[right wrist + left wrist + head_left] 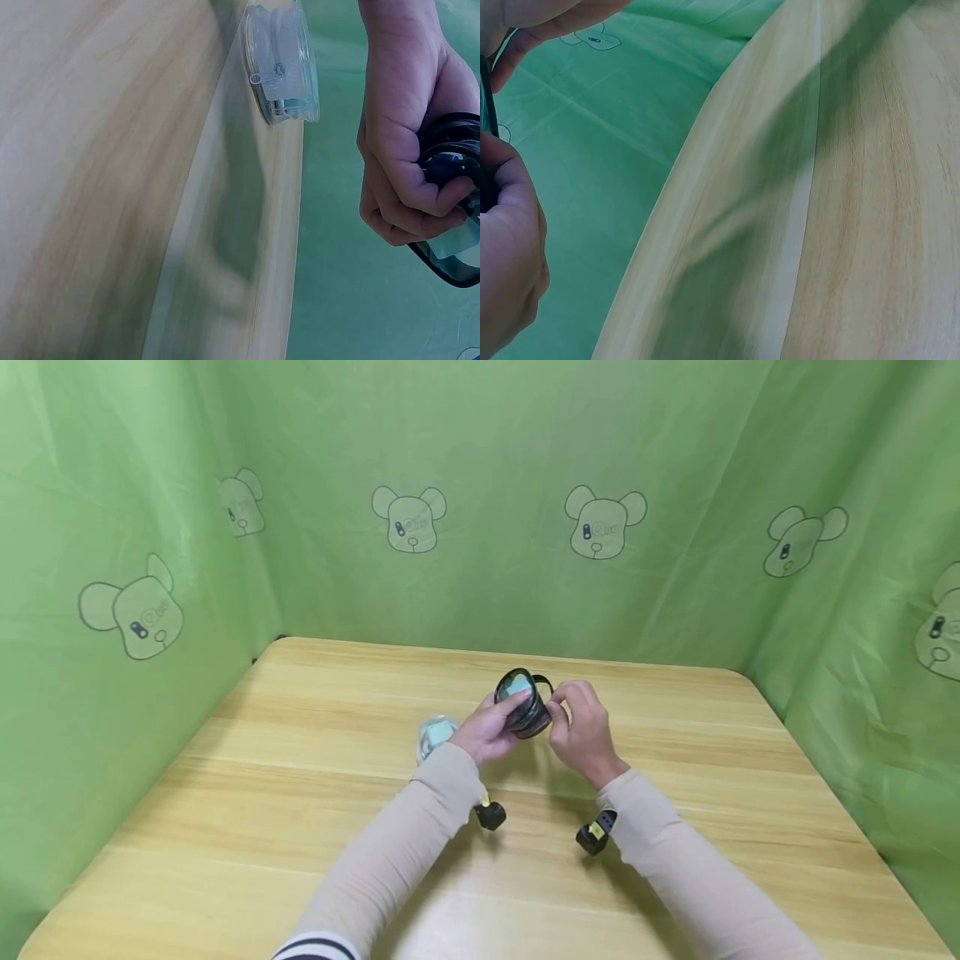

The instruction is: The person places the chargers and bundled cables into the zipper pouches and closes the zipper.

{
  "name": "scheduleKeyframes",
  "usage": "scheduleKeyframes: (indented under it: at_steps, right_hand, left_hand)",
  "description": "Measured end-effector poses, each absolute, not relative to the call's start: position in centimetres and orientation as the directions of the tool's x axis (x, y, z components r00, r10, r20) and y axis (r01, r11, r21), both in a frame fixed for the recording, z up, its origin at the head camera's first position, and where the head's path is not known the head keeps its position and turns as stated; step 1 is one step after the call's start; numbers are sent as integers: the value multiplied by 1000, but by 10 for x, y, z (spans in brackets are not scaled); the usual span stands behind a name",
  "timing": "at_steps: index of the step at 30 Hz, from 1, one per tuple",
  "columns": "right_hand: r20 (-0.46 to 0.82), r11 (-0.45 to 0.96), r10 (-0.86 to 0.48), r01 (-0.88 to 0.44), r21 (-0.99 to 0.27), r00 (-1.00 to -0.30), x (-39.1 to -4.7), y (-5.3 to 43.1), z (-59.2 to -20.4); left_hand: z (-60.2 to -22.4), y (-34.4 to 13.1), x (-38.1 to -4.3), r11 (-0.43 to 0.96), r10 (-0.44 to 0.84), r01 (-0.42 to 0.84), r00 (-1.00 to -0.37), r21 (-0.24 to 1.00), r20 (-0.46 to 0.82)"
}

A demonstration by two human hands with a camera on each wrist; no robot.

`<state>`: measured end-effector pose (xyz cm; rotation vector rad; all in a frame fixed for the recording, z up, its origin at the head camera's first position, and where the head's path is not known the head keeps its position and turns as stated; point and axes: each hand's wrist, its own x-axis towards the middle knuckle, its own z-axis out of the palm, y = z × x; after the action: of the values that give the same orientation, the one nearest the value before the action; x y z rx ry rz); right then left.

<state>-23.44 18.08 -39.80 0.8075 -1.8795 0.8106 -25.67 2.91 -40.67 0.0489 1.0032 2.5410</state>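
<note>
Over the table, my left hand [487,727] grips a round see-through pouch [517,710] with black trim and a pale blue piece inside. Its fingers wrap around the black side, as the right wrist view shows for the left hand [405,142]. A black strap [544,679] loops out at the pouch's right edge. There my right hand [583,727] pinches with thumb and forefinger; the exact bit between the fingertips is hidden. The left wrist view catches only part of the left hand [510,247] and some right-hand fingers [562,21].
Just left of the left hand, a second round clear pouch [435,735] with white trim lies on the wooden table [337,818]; its zip pull [262,77] shows in the right wrist view. Green curtains [502,593] printed with bear heads hang around the table.
</note>
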Motion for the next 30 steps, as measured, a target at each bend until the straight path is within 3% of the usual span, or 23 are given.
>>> scheduleKeyframes:
  at_steps: [21,30]
  right_hand:
    - [895,572,-169,-781,-251,-412,-243,191,-397]
    - [887,573,-164,-774,-270,-431,-239,190,-395]
  left_hand:
    - [-410,29,-255,-592,473,-345,-880,728,-33]
    - [-411,30,-253,-610,457,-358,-888,707,-56]
